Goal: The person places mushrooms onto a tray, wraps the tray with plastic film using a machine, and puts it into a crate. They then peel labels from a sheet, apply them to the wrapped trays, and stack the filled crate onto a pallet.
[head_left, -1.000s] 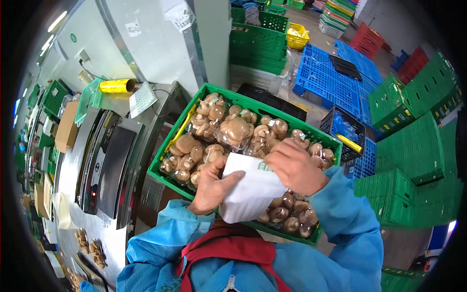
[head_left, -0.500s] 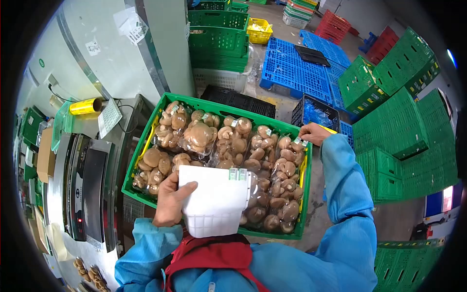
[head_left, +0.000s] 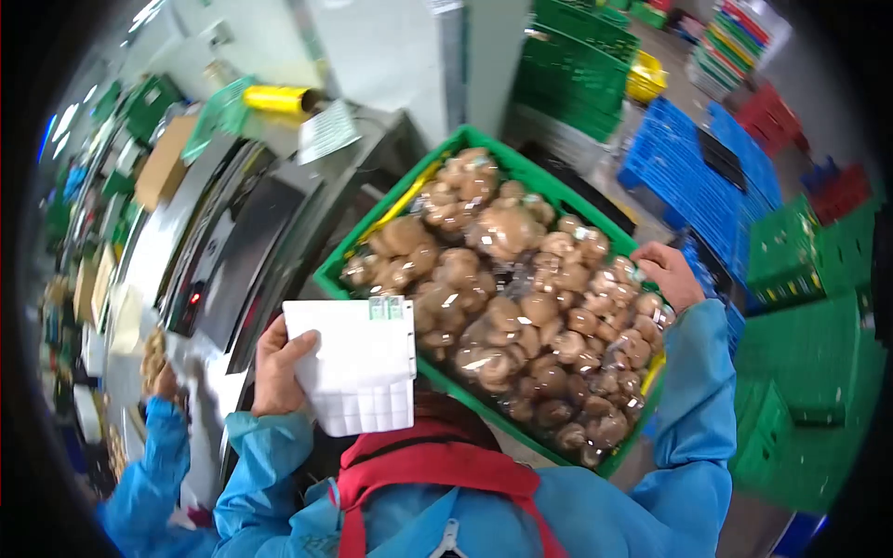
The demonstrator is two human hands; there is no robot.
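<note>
One sticker sheet [head_left: 358, 344], best held flat, sits pinched in your left hand [head_left: 282, 370] at the crate's [head_left: 546, 179] eight o'clock, your curled right hand [head_left: 672, 275], hold unclear, at the wrapped mushrooms [head_left: 507, 232] near three.

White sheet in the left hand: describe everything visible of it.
The white sheet looks like paper or label backing, roughly four-sided. Two small green-printed labels sit side by side near its top right corner; faint grid lines cross its lower part. The left hand holds it by the left edge, thumb across the front. It overlaps the near left side of the green crate in view; whether they touch cannot be told.
</note>
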